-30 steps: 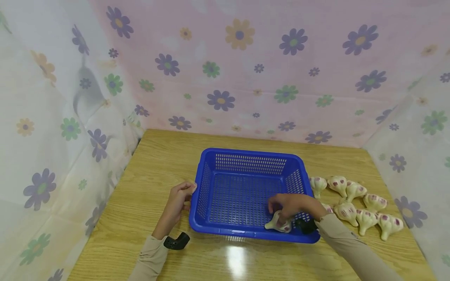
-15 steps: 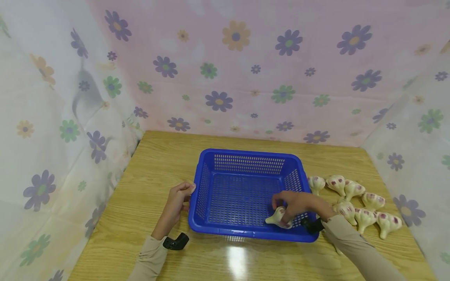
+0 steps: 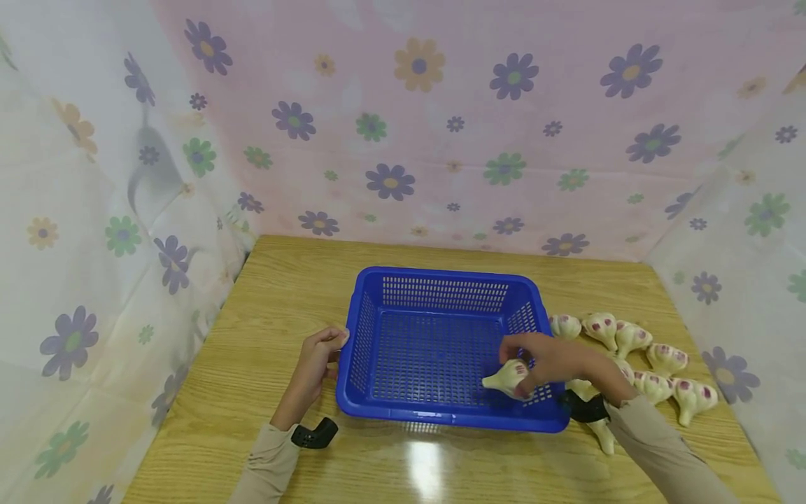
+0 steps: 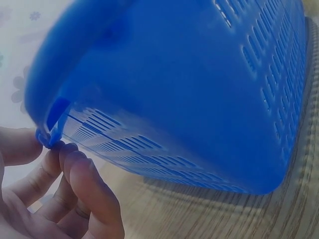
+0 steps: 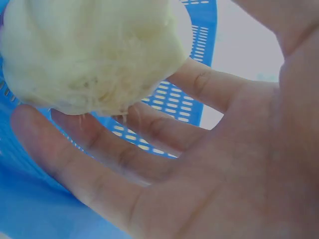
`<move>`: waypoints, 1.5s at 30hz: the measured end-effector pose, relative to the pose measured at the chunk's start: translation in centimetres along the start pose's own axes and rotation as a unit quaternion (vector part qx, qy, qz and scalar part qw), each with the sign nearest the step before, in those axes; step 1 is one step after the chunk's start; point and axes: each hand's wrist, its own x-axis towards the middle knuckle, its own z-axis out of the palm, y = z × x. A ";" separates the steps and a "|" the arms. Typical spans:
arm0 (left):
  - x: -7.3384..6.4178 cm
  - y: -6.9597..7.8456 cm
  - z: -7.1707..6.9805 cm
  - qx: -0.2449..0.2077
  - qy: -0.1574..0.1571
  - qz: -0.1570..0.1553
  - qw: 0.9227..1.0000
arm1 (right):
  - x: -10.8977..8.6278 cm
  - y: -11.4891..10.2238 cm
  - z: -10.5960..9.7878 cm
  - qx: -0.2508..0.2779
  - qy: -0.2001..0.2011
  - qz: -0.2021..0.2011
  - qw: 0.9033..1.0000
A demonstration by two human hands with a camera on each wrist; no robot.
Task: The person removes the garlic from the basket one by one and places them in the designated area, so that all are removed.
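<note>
A blue plastic basket (image 3: 441,419) with slotted walls stands on the table, its inside bare apart from what my right hand holds there. My left hand (image 3: 320,360) pinches the rim at the basket's left side; in the left wrist view, thumb and curled fingers (image 4: 94,191) meet at the rim's lower edge. Over the right part of the basket, my right hand (image 3: 557,360) grips a garlic bulb (image 3: 507,379), its stem pointing left. Up close in the right wrist view, the bulb's pale root end (image 5: 99,59) faces the palm, fingers spread along its underside.
Several more garlic bulbs (image 3: 656,385) lie in loose rows to the right of the basket, some partly hidden behind the right forearm. Flowered cloth (image 3: 390,126) hangs behind and at both sides of the wooden table (image 3: 290,280).
My right hand has shifted a little right and away from the basket's front wall, the garlic bulb moving with it. A bulb's stem under the right wrist has come into sight. The left hand stays put.
</note>
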 end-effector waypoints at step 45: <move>0.1 -0.1 0.1 -0.024 -0.004 0.003 1.000 | -6.4 0.2 -2.9 0.037 0.085 0.003 0.996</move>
